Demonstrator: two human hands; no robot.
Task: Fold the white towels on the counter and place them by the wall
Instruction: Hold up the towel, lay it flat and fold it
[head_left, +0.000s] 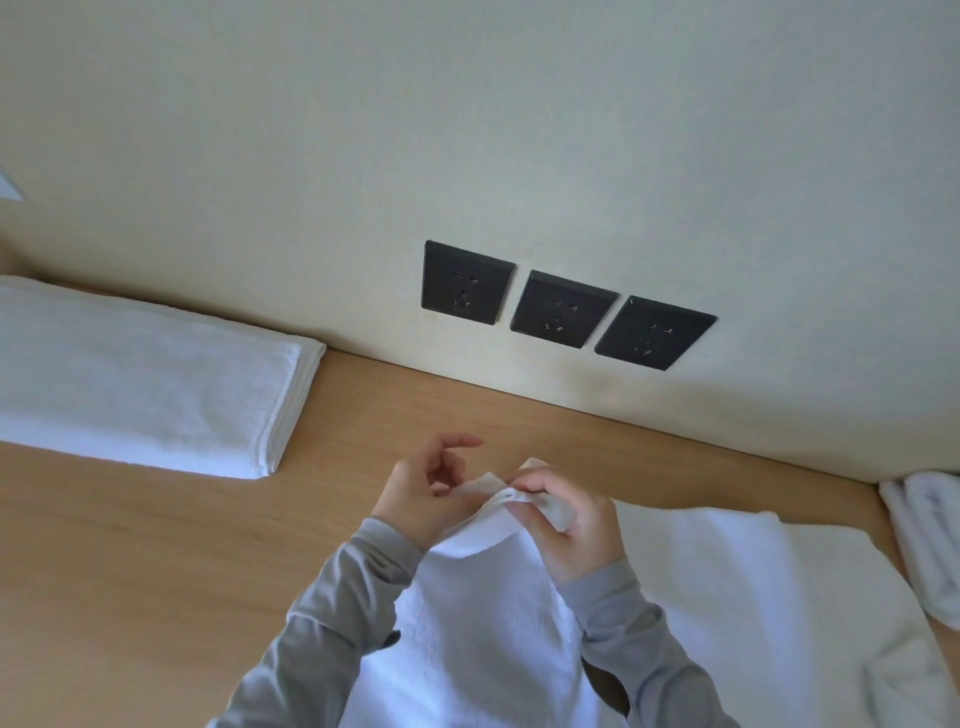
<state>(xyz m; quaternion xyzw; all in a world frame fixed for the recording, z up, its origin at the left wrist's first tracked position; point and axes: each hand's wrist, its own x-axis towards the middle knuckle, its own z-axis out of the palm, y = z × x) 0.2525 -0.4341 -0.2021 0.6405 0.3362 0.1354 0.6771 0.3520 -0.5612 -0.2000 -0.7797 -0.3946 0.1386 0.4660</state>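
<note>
Hands meet over a wooden counter as a person in grey sleeves pinches 2 corners of a white towel together, mid-fold. Left hand grips the edge btwn thumb and lower fingers, index finger raised free; right hand is closed on the matching corner, the 2 hands touching. The towel hangs from the pinch toward the camera, its rest draped at right across the counter. 1 folded towel already lies by the wall at left, near 3 dark sockets; another bundle of white cloth sits at far right, fold state unclear. To do this step well, likely best to line up hems exactly before laying down, keep both pinches firm, then smooth flat w/ a palm so edges stay square.
</note>
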